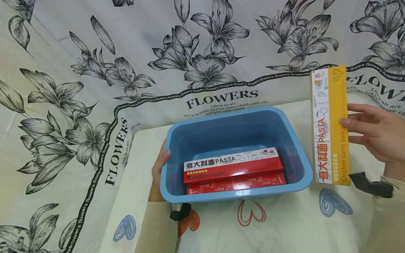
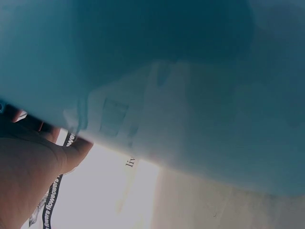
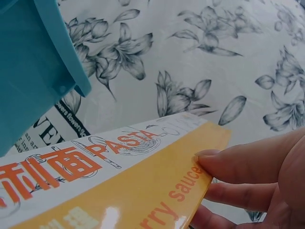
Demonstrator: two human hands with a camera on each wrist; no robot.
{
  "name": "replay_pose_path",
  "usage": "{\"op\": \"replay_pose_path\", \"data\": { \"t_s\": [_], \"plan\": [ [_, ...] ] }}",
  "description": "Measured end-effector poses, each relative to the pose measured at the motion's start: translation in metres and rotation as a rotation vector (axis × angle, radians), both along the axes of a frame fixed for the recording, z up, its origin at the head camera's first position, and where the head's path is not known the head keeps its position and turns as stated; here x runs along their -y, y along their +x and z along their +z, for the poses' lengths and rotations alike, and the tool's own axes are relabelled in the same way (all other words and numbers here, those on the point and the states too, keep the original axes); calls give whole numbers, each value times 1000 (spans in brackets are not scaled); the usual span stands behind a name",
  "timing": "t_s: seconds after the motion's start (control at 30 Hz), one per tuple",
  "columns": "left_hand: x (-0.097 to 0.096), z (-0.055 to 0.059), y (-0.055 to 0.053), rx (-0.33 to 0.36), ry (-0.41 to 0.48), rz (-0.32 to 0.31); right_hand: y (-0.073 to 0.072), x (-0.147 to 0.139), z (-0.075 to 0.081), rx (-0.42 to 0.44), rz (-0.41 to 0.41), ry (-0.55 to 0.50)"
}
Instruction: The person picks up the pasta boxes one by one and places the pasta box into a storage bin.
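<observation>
A blue plastic basin [image 1: 302, 154] stands on the table, tilted slightly in the head view. My left hand [image 1: 157, 179] grips its left side, thumb at the rim; in the left wrist view the basin wall [image 2: 200, 119] fills most of the picture. Inside lies a red and white tomato sauce pasta box [image 1: 234, 165], partly over a second red box [image 1: 240, 183]. To the right of the basin, my right hand [image 1: 376, 131] pinches a yellow and white chicken curry pasta box [image 1: 338, 105] by its right edge, thumb on the front, long side upright in view.
A pale tablecloth [image 1: 221, 228] with heart prints lies under the basin. Behind and to the left is white cloth with black flower drawings [image 1: 212, 73] and a dark lettered band [image 1: 202, 90].
</observation>
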State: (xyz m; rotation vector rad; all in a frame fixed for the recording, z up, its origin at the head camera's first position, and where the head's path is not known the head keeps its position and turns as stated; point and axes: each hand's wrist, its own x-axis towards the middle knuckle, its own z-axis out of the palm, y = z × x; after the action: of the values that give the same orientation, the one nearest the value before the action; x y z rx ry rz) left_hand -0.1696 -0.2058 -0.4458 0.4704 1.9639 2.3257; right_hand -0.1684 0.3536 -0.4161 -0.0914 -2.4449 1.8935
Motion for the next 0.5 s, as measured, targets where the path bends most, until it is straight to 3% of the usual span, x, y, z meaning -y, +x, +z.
{"op": "replay_pose_path", "data": {
  "t_s": [0.33,0.5],
  "plan": [
    [1,-1,1,16,38,-27,9,7,6,-145,-1,-270],
    [2,-4,0,19,28,-24,11,7,7,-185,12,-332]
  ]
}}
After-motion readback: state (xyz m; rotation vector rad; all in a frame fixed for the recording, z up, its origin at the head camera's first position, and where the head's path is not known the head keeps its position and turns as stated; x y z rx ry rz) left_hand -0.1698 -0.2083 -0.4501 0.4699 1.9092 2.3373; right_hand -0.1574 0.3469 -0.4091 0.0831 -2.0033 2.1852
